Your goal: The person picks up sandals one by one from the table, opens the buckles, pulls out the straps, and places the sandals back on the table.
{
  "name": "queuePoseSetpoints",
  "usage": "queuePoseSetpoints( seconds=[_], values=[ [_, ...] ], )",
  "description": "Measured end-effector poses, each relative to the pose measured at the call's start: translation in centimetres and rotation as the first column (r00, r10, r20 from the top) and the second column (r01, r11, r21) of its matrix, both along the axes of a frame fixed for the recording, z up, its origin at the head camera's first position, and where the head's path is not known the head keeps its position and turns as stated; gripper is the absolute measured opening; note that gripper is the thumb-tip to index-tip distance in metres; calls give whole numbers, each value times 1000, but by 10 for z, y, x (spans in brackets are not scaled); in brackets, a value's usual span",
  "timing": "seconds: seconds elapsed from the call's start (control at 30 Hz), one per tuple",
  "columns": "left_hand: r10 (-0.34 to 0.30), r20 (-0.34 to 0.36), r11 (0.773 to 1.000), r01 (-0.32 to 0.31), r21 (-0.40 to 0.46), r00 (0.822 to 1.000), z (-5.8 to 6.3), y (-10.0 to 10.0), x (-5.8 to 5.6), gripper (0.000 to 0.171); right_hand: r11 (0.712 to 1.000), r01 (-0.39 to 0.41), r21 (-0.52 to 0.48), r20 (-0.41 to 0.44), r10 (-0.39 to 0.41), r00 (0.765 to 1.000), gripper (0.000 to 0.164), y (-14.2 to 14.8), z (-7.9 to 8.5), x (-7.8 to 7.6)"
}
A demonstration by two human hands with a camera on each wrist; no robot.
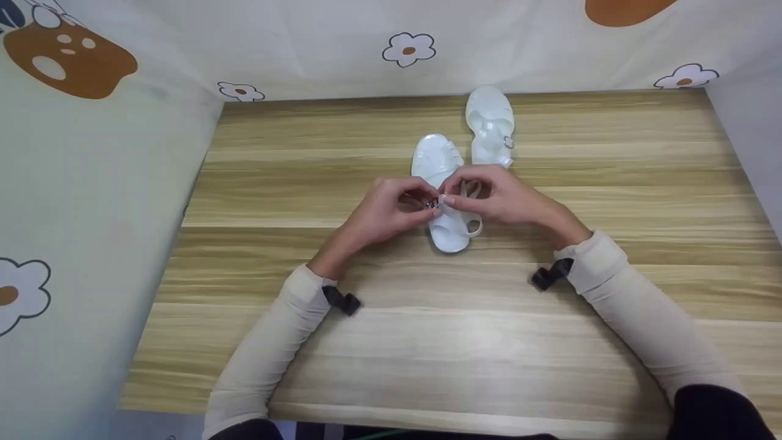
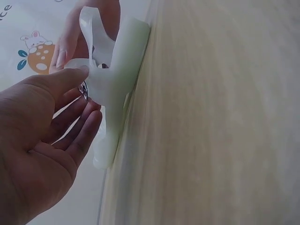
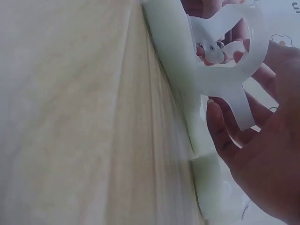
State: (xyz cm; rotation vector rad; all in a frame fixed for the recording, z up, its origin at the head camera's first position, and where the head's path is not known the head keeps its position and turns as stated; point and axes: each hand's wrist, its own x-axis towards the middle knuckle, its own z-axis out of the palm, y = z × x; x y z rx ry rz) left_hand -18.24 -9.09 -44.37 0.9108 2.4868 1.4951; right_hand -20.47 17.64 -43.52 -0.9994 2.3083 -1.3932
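A white sandal [image 1: 435,160] lies on the wooden table, toe pointing away, with both hands over its middle. My left hand [image 1: 386,209] pinches its small metal buckle [image 1: 432,203] between thumb and fingers; in the left wrist view the thumb lies against the strap beside the buckle [image 2: 83,89]. From the other side, my right hand [image 1: 498,198] pinches the white strap's end, right at the buckle. A looped strap [image 3: 257,44] stands up from the sandal's heel part in the right wrist view. The fingers partly hide the buckle.
A second white sandal [image 1: 487,109], with a buckle [image 1: 508,142] on its right side, lies behind and to the right, close to the back wall. Patterned cloth [image 1: 330,55] stands along the back and left of the wooden table [image 1: 293,201].
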Motion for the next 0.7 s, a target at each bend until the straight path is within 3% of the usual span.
queuePoseSetpoints(
  seconds=[0.37,0.7],
  values=[
    [14,-39,997,-11,82,999,3,-4,-1,17,998,58,-8,-3,-58,998,12,-3,1,0],
    [123,32,987,-125,104,992,9,-24,-10,21,976,204,-78,34,-202,979,47,5,-3,6]
  ],
)
